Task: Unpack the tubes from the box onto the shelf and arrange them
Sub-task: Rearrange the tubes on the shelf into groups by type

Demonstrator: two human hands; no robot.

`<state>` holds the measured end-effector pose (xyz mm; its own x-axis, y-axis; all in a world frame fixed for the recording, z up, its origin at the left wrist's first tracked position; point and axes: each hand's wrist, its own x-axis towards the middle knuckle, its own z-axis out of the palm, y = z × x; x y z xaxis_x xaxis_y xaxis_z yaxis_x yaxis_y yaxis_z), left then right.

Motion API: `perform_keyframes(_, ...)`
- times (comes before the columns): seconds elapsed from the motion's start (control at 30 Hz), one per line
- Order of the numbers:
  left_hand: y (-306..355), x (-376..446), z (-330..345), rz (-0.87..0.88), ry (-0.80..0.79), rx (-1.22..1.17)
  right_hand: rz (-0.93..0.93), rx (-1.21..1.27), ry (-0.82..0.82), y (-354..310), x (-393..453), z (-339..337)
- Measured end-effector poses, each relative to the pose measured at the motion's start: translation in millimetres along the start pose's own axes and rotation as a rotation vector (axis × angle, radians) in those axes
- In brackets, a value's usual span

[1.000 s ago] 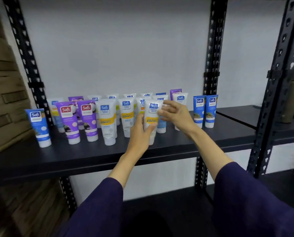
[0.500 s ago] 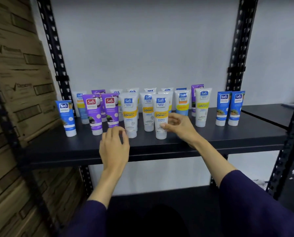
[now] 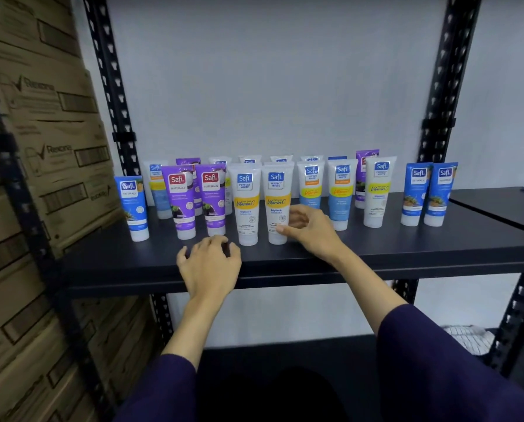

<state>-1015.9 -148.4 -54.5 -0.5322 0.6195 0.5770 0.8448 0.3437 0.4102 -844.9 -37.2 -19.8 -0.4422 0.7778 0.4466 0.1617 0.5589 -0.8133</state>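
Several Safi tubes stand cap-down in rows on the dark shelf [image 3: 406, 248]. In front, from the left, are a blue tube [image 3: 132, 205], two purple tubes [image 3: 178, 202], and two white Vitamin C tubes [image 3: 244, 205]. The right white tube [image 3: 276, 190] stands upright. My right hand [image 3: 311, 231] is just right of it, its thumb tip touching the tube's lower part and its fingers loosely curled beside it. My left hand [image 3: 209, 264] hovers over the shelf's front edge, fingers loosely curled, holding nothing. Further right stand a white tube [image 3: 379, 190] and two blue tubes [image 3: 428, 193].
Stacked cardboard boxes [image 3: 41, 147] fill the left side beside a black perforated post [image 3: 111, 86]. Another post [image 3: 443, 86] rises at the right, with a neighbouring shelf [image 3: 498, 205] beyond it. A lower shelf [image 3: 285, 354] lies below, with something white [image 3: 467, 339] at its right.
Both hands let go of the white Vitamin C tube, which now stands in the front row. My left hand drew back to the shelf's front edge; my right hand sank to the tube's base.
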Motion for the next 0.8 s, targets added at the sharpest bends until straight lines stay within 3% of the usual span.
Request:
perform_keyframes(0.17, 13.7, 8.3, -3.0, -0.024, -0.123, -0.029, 0.004, -0.085, -0.022, -3.1, -0.1, 2.4)
perform_keyframes(0.8, 24.2, 7.8, -2.8, -0.059, -0.084, -0.170, -0.005, -0.143, 0.049, 0.8, -2.6, 2.6)
